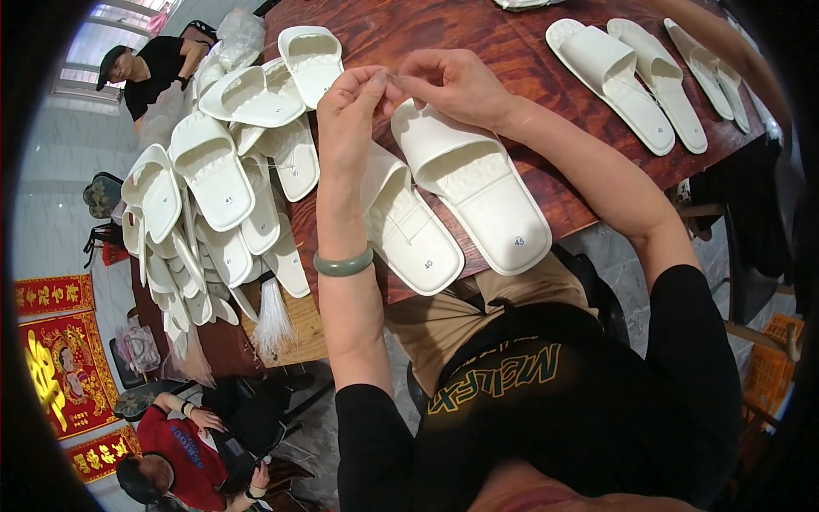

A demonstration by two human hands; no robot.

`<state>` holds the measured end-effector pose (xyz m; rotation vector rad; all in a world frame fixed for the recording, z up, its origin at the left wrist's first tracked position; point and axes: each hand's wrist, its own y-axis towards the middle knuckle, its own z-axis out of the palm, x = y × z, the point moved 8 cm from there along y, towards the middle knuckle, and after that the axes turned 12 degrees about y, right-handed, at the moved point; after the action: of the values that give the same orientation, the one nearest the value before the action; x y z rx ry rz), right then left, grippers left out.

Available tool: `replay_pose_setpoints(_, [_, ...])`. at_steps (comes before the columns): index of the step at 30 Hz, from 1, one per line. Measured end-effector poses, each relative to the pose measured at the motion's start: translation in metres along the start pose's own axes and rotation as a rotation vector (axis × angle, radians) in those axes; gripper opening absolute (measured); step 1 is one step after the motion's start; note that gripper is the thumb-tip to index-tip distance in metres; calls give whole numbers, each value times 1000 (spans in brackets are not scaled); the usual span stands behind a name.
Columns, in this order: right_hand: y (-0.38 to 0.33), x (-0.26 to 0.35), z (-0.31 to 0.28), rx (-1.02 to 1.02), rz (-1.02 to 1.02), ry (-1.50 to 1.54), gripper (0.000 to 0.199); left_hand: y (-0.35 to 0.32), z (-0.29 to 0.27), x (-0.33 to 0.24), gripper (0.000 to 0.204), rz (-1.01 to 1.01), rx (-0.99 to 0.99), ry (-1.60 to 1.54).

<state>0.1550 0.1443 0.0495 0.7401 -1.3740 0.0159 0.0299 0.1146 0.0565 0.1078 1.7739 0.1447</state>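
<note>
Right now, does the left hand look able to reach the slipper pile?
Probably yes: the pile lies just left of the left hand, with nothing visible blocking the way, though that hand is held close to the right hand.

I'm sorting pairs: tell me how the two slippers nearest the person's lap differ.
The left slipper is partly hidden by the left forearm; the right slipper shows mostly uncovered. The left slipper looks narrower than the right slipper. The left slipper's heel lies lower in view than the right slipper's. Both are white, heels toward the person.
</note>
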Motion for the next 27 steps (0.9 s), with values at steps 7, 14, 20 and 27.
replay_pose_setpoints(7, [-1, -2, 1, 17, 21, 50, 18, 1, 0, 6, 16, -23, 19, 3])
replay_pose_setpoints(14, [-8, -9, -5, -23, 195, -137, 24, 1, 1, 6, 23, 68, 13, 213])
replay_pose_setpoints(20, [8, -36, -10, -45, 255, -74, 18, 14, -16, 9, 16, 208, -110, 250])
replay_pose_setpoints(27, [-1, -50, -23, -45, 248, 11, 16, 12, -7, 11, 12, 242, -91, 246])
